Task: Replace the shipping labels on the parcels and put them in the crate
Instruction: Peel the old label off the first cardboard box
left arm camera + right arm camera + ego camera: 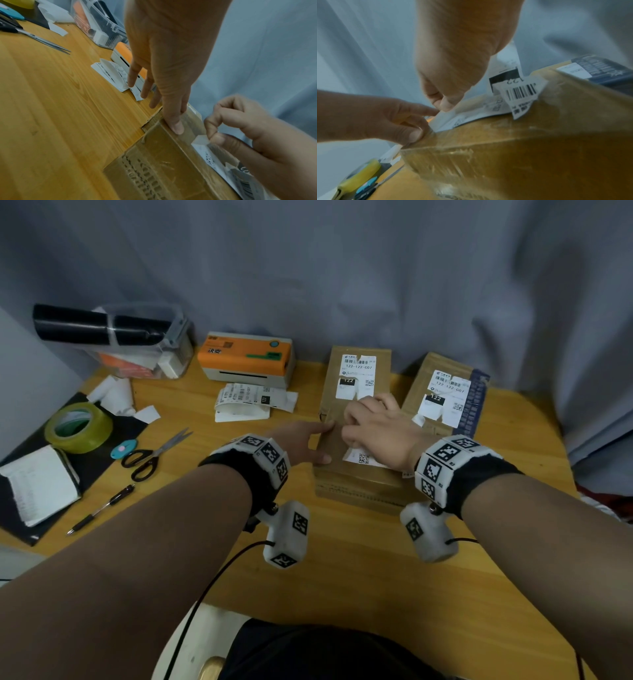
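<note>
A brown cardboard parcel (346, 481) lies on the wooden table (212, 508) in front of me, with an old white shipping label (363, 457) on its top. My right hand (349, 422) pinches a lifted corner of that label (204, 148) between thumb and forefinger. My left hand (322, 441) rests at the parcel's left edge, its thumb (175, 124) pressed flat on the taped top and its fingers straight down the side. In the right wrist view the label (471, 112) peels up under the pinching fingertips (444, 105). Two more parcels (356, 361) (442, 371) with torn labels stand behind.
An orange label printer (246, 357) sits at the back with printed labels (246, 404) in front of it. To the left lie scissors (154, 455), a tape roll (78, 428), a pen (102, 508), a notebook (41, 484) and a clear plastic box (144, 347). A grey curtain hangs behind.
</note>
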The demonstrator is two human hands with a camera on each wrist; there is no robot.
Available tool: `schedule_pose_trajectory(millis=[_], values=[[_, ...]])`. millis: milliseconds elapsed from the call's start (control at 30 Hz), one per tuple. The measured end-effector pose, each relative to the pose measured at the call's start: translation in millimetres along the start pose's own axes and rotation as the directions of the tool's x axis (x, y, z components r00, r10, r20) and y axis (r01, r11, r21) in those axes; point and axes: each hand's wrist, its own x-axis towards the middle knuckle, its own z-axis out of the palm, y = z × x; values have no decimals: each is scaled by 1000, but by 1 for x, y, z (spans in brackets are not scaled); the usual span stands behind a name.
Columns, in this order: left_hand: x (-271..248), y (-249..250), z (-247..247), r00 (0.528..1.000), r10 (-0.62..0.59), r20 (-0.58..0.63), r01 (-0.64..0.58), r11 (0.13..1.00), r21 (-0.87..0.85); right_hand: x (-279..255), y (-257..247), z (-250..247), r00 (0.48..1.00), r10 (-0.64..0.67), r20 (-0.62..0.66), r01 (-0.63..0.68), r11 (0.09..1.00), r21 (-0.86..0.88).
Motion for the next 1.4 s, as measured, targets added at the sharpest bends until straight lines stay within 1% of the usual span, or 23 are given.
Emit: schedule_pose_trajectory(millis=[133,267,400,467,533,567,633,700,767,833,867,900,967,1000,1033,1100,1167,1267,1400], values=[[-1,0,0,1000,-13,17,13,1000,0,-8,1,-5,992,118,-53,-114,990,79],[-1,1,1,1000,-8,11,8,1000,24,-7,10,-5,988,145,-54,-139,985,106],[-2,3,-1,1000,-3,15,2,999,46,-7,20,-2,972,228,-47,-219,965,146],[-2,5,-1,1000,5,8,-5,996,92,-8,21,1,961,270,-67,-254,950,184],[-2,9,-2,1000,15,-19,-11,984,180,-9,21,3,949,309,-71,-283,927,248],[-3,12,-2,999,27,-42,-16,972,234,-9,21,3,945,323,-54,-295,911,288],[-5,16,-4,993,74,-91,-41,946,323,-10,23,-1,944,329,23,-314,878,361],[-6,20,-3,985,139,-103,-97,937,334,-13,27,-3,949,302,92,-313,864,395],[-6,25,-1,981,169,-94,-133,943,305,-19,32,-4,947,294,131,-322,849,420],[-7,35,1,986,145,-81,-116,950,290,-26,34,-8,932,322,166,-362,822,440],[-6,42,2,988,129,-84,-101,955,280,-29,35,-10,926,332,178,-376,832,408],[-5,48,4,988,119,-99,-90,962,260,-33,35,-11,923,336,187,-381,862,333],[-4,59,4,986,101,-136,-70,975,212,-39,37,-10,924,315,217,-351,924,152],[-2,64,4,986,86,-143,-56,977,206,-42,38,-9,921,304,243,-335,937,98],[0,68,4,988,67,-138,-36,976,214,-44,39,-6,913,304,271,-337,938,84],[4,73,4,992,24,-125,5,974,226,-49,40,-1,891,325,317,-382,914,137],[6,76,1,994,-3,-110,23,982,186,-52,42,0,878,332,345,-418,882,216],[5,75,-6,998,-7,-66,11,999,51,-51,42,0,884,312,347,-413,868,274],[11,75,-11,998,-56,-21,54,995,-82,-49,40,3,890,325,321,-415,869,271]])
